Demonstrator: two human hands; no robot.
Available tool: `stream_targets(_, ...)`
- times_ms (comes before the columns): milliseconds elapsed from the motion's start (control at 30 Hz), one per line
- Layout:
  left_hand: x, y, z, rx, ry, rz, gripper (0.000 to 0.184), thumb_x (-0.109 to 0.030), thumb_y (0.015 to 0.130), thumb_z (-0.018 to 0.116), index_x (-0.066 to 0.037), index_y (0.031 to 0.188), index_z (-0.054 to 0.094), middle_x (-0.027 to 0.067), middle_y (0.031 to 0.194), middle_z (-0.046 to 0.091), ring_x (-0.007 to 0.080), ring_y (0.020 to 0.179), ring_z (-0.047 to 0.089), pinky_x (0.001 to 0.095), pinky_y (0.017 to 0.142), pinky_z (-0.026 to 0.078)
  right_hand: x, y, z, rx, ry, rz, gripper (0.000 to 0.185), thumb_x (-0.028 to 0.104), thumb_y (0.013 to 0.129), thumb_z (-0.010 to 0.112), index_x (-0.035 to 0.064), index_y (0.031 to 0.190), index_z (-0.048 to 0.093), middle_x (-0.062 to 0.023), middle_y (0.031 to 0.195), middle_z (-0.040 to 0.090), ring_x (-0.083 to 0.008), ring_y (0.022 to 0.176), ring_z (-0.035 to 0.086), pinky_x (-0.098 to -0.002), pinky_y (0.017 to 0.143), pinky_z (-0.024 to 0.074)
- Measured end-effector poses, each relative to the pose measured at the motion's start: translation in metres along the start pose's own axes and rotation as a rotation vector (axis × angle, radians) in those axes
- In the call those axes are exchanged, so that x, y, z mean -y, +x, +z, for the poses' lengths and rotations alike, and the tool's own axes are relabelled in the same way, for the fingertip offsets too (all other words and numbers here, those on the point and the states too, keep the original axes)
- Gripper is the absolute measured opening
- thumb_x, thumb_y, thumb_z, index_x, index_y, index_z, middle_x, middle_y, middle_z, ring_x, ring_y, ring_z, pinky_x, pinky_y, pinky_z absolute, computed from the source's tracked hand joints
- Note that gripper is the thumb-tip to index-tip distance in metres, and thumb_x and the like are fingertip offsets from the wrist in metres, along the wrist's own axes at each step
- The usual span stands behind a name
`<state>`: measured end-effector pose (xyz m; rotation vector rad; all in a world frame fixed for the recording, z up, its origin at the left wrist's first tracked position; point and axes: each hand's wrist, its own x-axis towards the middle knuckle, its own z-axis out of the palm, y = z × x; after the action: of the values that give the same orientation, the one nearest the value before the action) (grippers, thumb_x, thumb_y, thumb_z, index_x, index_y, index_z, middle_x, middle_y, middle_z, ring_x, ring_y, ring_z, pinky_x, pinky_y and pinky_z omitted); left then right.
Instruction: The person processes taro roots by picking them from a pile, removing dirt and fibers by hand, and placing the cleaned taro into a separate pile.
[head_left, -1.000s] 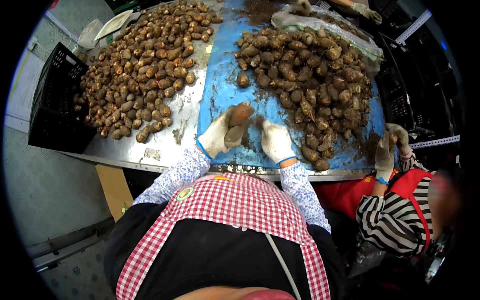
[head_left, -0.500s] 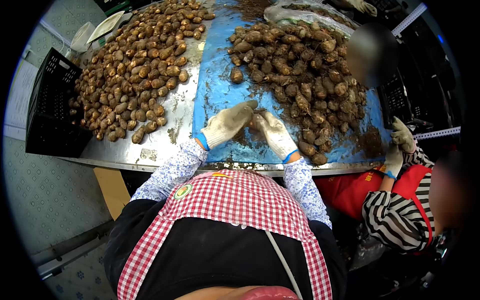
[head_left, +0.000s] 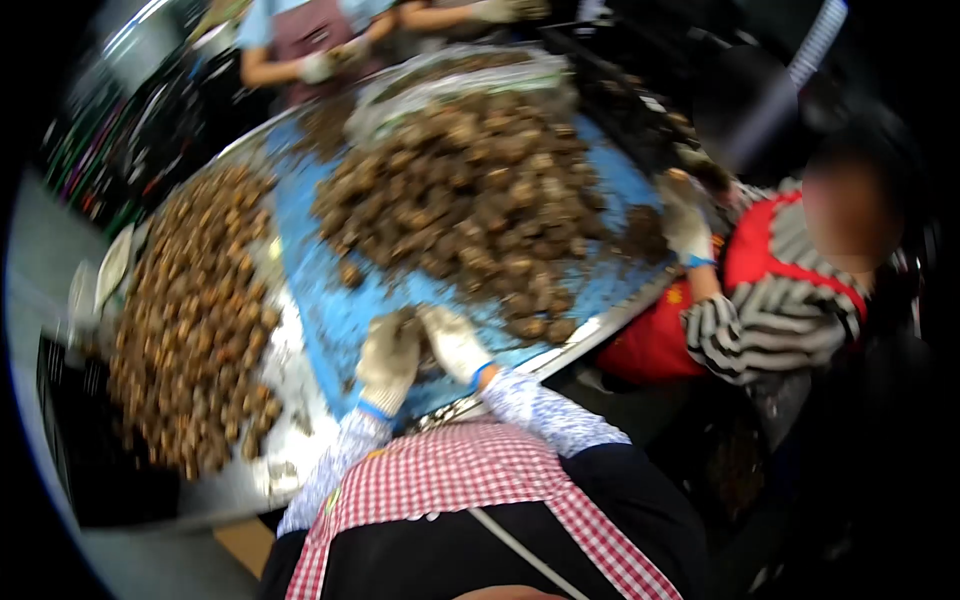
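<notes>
With fingers curled close together above the blue sheet (head_left: pixel 318 305), it's left hand (head_left: pixel 388 362) beside right hand (head_left: pixel 455 343), blur hiding whether either grips anything; just beyond, the heap of dirt-caked tubers (head_left: pixel 470 195), then clear plastic (head_left: pixel 545 72).

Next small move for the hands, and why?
Probably a short rub of the right hand against the left hand, staying over the blue sheet. Their fingers come together there, loose soil lies on the sheet, and the tuber pile just beyond looks dirty. Caveat: blur hides whatever is between the hands.
</notes>
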<state>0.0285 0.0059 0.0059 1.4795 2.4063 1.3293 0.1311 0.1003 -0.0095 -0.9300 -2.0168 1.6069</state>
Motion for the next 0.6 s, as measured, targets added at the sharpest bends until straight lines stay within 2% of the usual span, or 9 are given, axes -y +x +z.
stream_targets(67, 0.024, 0.001, 0.012, -0.167, -0.072, -0.040, 0.021, -0.017, 0.095, 0.057, -0.001, 0.104, 0.065, 0.0175, 0.094, 0.068, 0.0271, 0.080, 0.064, 0.0383, 0.072, 0.052, 0.018, -0.005, 0.000, 0.056, -0.147, 0.042, 0.048, 0.048, 0.099, 0.046, 0.0006, 0.104, 0.053, -0.0191, 0.086, 0.061, -0.0270, 0.079, 0.061, -0.0382, 0.069, 0.0496)
stream_targets(200, 0.061, 0.016, 0.011, 0.219, -0.788, -0.432, 0.018, -0.012, 0.096, 0.053, 0.003, 0.100, 0.063, 0.0083, 0.090, 0.066, 0.0157, 0.081, 0.061, 0.0324, 0.069, 0.051, 0.043, -0.021, -0.003, 0.146, -0.299, 0.031, 0.039, 0.041, 0.096, 0.050, 0.0023, 0.096, 0.051, -0.0168, 0.074, 0.053, -0.0272, 0.066, 0.056, -0.0416, 0.061, 0.0495)
stream_targets(233, 0.067, 0.021, 0.009, 0.335, -0.927, -0.658, 0.021, -0.013, 0.097, 0.050, 0.004, 0.103, 0.062, 0.0084, 0.091, 0.065, 0.0162, 0.079, 0.061, 0.0285, 0.068, 0.051, 0.035, -0.020, 0.001, 0.148, -0.452, -0.124, 0.038, 0.038, 0.095, 0.052, 0.0003, 0.098, 0.051, -0.0174, 0.077, 0.055, -0.0276, 0.071, 0.060, -0.0430, 0.065, 0.0516)
stream_targets(267, 0.059, 0.022, 0.004, 0.349, -0.987, -0.727, 0.024, -0.015, 0.099, 0.048, 0.004, 0.107, 0.061, 0.0084, 0.090, 0.065, 0.0153, 0.073, 0.060, 0.0272, 0.064, 0.052, -0.004, -0.011, 0.015, -0.077, -0.527, -0.532, 0.039, 0.038, 0.095, 0.052, -0.0009, 0.097, 0.051, -0.0173, 0.080, 0.057, -0.0285, 0.072, 0.060, -0.0438, 0.069, 0.0522)
stream_targets(333, 0.035, 0.018, -0.007, 0.254, -1.061, -0.510, 0.027, -0.017, 0.101, 0.047, 0.004, 0.112, 0.060, 0.0090, 0.088, 0.064, 0.0163, 0.070, 0.061, 0.0286, 0.062, 0.053, 0.013, -0.016, 0.003, -0.007, -0.284, -0.245, 0.038, 0.036, 0.098, 0.050, -0.0023, 0.101, 0.050, -0.0208, 0.091, 0.062, -0.0312, 0.081, 0.064, -0.0426, 0.074, 0.0527)
stream_targets(400, -0.007, 0.026, -0.028, 0.470, -0.503, -0.578, 0.029, -0.016, 0.101, 0.048, 0.003, 0.119, 0.060, 0.0108, 0.093, 0.066, 0.0169, 0.081, 0.063, 0.0286, 0.071, 0.054, -0.017, 0.002, 0.011, 0.041, 0.411, 0.078, 0.023, 0.018, 0.100, 0.052, -0.0006, 0.113, 0.051, -0.0139, 0.103, 0.063, -0.0202, 0.097, 0.061, -0.0333, 0.081, 0.0524)
stream_targets(467, 0.027, 0.007, 0.001, 0.257, -0.419, -0.223, 0.028, -0.015, 0.100, 0.050, 0.004, 0.117, 0.061, 0.0095, 0.094, 0.067, 0.0159, 0.083, 0.062, 0.0278, 0.075, 0.051, -0.009, 0.004, 0.005, 0.085, 0.116, 0.161, 0.018, 0.017, 0.103, 0.047, 0.0002, 0.110, 0.049, -0.0130, 0.103, 0.063, -0.0179, 0.095, 0.060, -0.0317, 0.082, 0.0510)
stream_targets(567, 0.049, 0.009, 0.003, 0.162, -0.530, -0.339, 0.024, -0.014, 0.100, 0.051, 0.005, 0.108, 0.063, 0.0090, 0.095, 0.067, 0.0150, 0.084, 0.059, 0.0284, 0.075, 0.049, 0.029, -0.022, 0.006, -0.010, -0.090, -0.004, 0.013, 0.016, 0.100, 0.053, 0.0040, 0.105, 0.050, -0.0109, 0.095, 0.058, -0.0208, 0.086, 0.060, -0.0292, 0.074, 0.0517)
stream_targets(600, 0.069, 0.007, 0.012, 0.150, -0.597, -0.318, 0.023, -0.014, 0.100, 0.051, 0.005, 0.105, 0.063, 0.0088, 0.094, 0.067, 0.0139, 0.081, 0.059, 0.0274, 0.073, 0.049, -0.017, -0.002, 0.025, 0.021, -0.041, -0.113, 0.020, 0.022, 0.099, 0.055, 0.0033, 0.102, 0.051, -0.0125, 0.092, 0.058, -0.0226, 0.086, 0.061, -0.0325, 0.071, 0.0525)
